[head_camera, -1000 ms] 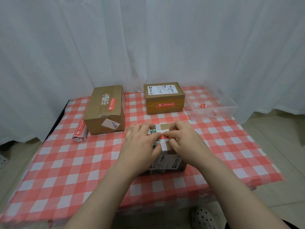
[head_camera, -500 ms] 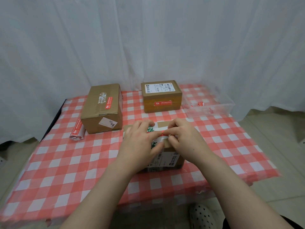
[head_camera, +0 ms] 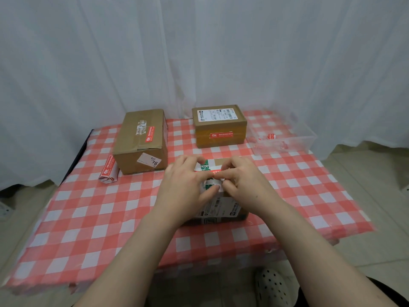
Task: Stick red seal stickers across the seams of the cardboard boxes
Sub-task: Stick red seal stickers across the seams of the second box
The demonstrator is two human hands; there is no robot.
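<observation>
Left hand (head_camera: 183,187) and right hand (head_camera: 246,185) on a red seal sticker (head_camera: 215,173) atop the near cardboard box (head_camera: 222,210)

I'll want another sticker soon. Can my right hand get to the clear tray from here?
Probably yes: the open tray sits back right, nothing stands between it and the right hand, but that hand is busy with the sticker on the near box.
</observation>
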